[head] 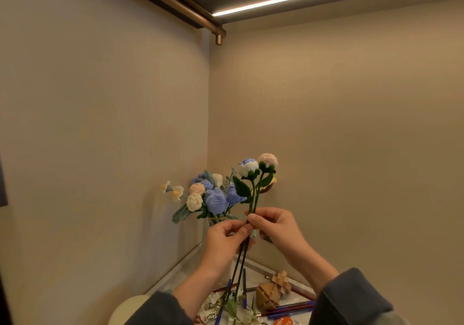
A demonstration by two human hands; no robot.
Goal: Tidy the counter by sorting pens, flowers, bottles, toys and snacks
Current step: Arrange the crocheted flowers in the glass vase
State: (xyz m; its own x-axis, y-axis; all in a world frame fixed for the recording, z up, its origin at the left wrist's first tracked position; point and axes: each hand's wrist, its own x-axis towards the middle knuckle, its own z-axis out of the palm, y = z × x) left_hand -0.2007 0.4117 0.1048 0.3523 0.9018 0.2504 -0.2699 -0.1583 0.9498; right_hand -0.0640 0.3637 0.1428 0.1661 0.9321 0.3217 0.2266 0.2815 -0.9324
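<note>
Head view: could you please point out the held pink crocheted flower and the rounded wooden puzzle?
Held pink crocheted flower (268, 159): head view, on its bloom.
Rounded wooden puzzle (267, 296): head view, on its side face.

Crocheted yarn flowers (256, 171), seemingly matt

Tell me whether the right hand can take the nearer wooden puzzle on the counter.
Probably not yet: the right hand pinches the flower stems with the left hand. The nearer wooden puzzle lies uncovered below, so letting go should suffice.
</note>
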